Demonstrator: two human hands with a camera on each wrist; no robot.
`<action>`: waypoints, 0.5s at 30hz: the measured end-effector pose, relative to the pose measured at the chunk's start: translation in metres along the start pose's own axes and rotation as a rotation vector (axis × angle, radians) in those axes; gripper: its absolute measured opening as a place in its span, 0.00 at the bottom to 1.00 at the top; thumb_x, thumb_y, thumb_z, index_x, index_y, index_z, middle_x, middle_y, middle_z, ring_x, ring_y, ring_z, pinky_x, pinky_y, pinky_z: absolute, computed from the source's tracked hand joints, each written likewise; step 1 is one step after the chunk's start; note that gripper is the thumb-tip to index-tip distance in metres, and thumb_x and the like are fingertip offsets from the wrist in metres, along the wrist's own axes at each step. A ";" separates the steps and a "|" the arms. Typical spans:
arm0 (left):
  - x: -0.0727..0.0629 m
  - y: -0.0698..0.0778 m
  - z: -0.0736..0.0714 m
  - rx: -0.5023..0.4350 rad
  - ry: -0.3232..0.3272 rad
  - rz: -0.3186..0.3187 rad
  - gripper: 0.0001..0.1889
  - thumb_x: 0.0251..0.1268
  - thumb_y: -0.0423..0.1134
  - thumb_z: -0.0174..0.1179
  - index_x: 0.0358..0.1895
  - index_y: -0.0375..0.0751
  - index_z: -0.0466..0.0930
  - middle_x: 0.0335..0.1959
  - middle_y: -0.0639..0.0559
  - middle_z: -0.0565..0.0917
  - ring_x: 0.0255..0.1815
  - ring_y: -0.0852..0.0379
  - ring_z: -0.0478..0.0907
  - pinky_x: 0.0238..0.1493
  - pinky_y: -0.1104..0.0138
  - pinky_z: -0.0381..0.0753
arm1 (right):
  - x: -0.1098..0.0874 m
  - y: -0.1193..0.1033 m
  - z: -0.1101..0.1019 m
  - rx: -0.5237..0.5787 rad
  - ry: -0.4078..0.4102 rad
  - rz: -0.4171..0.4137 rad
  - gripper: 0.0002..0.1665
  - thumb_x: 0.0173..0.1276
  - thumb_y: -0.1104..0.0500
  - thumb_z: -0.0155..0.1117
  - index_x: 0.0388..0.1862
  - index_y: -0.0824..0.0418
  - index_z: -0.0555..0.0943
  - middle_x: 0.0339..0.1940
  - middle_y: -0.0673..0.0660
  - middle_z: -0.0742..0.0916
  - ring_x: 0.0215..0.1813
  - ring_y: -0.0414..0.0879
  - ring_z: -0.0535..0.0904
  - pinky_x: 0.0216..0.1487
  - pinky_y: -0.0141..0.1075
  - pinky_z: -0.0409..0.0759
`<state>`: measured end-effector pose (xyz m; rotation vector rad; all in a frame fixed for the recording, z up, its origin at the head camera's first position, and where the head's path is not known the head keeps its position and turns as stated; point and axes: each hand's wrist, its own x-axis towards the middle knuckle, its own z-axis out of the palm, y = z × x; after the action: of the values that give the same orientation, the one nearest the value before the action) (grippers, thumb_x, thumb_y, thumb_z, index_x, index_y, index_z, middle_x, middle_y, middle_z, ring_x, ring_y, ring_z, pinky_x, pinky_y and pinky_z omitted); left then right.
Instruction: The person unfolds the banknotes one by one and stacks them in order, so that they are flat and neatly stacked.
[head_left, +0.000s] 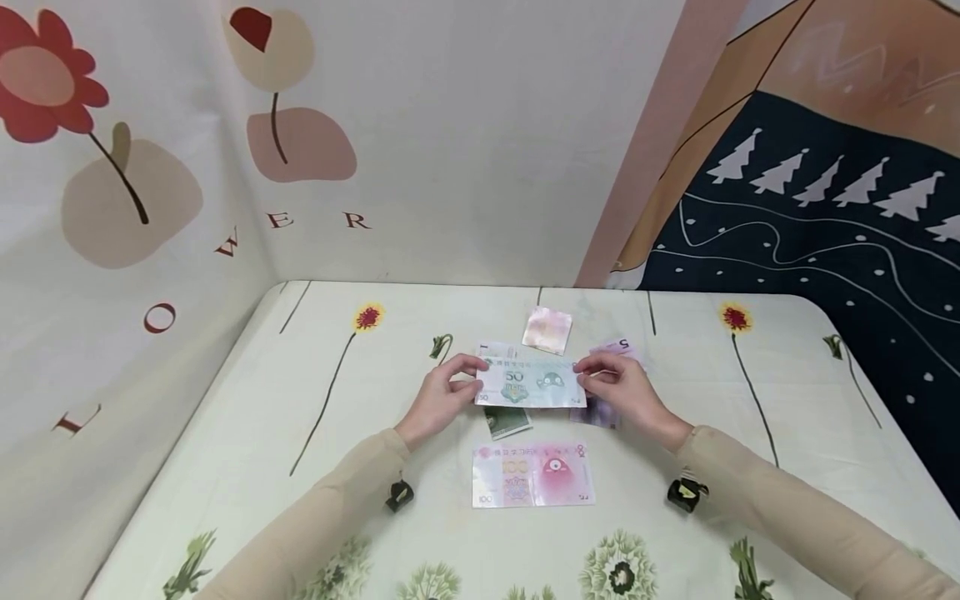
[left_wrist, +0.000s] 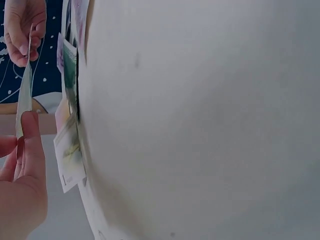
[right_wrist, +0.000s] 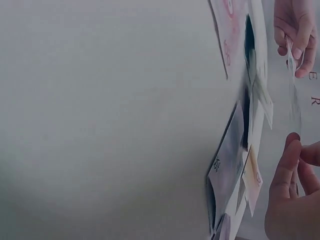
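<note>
A pale green play banknote marked 50 (head_left: 531, 385) is stretched flat between both hands. The left hand (head_left: 441, 398) pinches its left end between thumb and fingers, and the right hand (head_left: 628, 393) pinches the right end. Both wrist views show the note edge-on, raised off the table. Beneath and around it lie other notes: a dark green one (head_left: 508, 422), a purple one (head_left: 600, 414), another purple one marked 5 (head_left: 613, 345) and a pale one marked 1 (head_left: 495, 348), each partly hidden. Nearer the person, a pink 100 note (head_left: 534, 477) lies flat.
A small pinkish piece of paper (head_left: 547, 330) lies behind the held note. The table wears a cream cloth (head_left: 255, 433) printed with flowers. Printed fabric (head_left: 465, 142) hangs behind the table and on its left, with dark tree-patterned fabric (head_left: 810, 250) at the right.
</note>
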<state>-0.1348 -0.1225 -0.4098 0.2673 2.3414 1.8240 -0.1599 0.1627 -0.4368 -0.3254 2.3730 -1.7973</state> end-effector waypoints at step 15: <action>0.005 -0.036 0.006 -0.012 -0.050 -0.040 0.13 0.60 0.21 0.57 0.48 0.32 0.77 0.41 0.41 0.78 0.40 0.48 0.84 0.37 0.64 0.84 | -0.013 0.005 -0.008 -0.009 -0.068 0.040 0.10 0.66 0.72 0.61 0.45 0.76 0.78 0.43 0.67 0.83 0.38 0.39 0.83 0.41 0.33 0.83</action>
<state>-0.1395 -0.1242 -0.4463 0.2595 2.2852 1.7907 -0.1498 0.1748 -0.4399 -0.3328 2.3254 -1.7309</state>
